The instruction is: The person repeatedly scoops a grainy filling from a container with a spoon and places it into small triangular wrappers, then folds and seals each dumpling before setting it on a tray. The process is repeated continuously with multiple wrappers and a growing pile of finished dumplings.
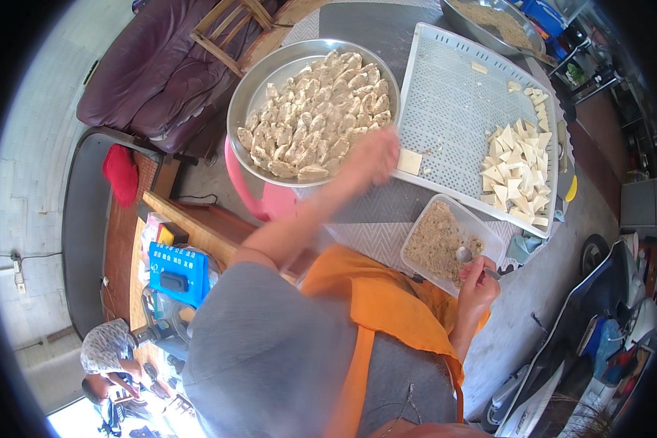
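My left hand (376,159) is blurred at the near right rim of a round metal pan (246,82); whether it holds anything is unclear. Rows of stuffed, coated pieces (317,117) fill much of the pan. Just right of that hand, a pale square slice, possibly tofu (410,162), lies at the corner of a white perforated plastic tray (443,104). Many pale triangular pieces (514,169) are heaped at the tray's right side. My right hand (479,282) grips a metal spoon (464,254), its bowl in brownish minced filling (435,235) inside a clear plastic container (416,268).
A metal basin (493,27) of crumbly mixture stands beyond the tray. A pink plastic stool or chair (276,202) is below the pan. A wooden table (219,241) with a blue bag (179,271) stands left, and another person (109,356) bends over at lower left. A scooter (575,328) is at right.
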Demonstrator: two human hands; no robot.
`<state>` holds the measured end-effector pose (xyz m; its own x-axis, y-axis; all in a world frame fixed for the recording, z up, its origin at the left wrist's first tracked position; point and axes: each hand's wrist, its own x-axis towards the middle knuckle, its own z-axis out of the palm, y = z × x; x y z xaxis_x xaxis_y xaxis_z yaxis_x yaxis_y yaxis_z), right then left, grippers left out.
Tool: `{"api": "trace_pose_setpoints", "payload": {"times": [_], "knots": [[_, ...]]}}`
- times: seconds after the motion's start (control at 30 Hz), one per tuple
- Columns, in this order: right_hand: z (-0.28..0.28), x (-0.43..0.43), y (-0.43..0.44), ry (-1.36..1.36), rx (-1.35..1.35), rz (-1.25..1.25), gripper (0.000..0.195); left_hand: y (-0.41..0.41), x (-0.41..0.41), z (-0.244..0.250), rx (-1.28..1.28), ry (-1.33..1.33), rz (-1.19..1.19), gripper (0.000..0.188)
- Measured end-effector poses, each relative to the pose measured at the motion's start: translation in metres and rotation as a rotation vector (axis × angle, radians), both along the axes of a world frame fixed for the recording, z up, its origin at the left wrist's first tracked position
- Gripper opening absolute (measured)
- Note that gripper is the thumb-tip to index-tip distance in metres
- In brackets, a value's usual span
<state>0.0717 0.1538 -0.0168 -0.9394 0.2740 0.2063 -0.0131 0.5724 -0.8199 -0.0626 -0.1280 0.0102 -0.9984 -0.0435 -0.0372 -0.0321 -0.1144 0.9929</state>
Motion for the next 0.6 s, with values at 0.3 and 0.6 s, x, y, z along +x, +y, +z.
{"api": "trace_pose_setpoints", "payload": {"times": [0.3,0.6], "knots": [[-0.008,0.000,0.003,-0.014,-0.057,-0.039,0.029,-0.246,-0.094,-0.016,-1.151,0.379,0.332,0.024],[-0.005,0.002,0.001,0.015,-0.013,-0.026,0.022,-0.307,-0.087,-0.035,-1.585,0.239,0.070,0.015]]}}
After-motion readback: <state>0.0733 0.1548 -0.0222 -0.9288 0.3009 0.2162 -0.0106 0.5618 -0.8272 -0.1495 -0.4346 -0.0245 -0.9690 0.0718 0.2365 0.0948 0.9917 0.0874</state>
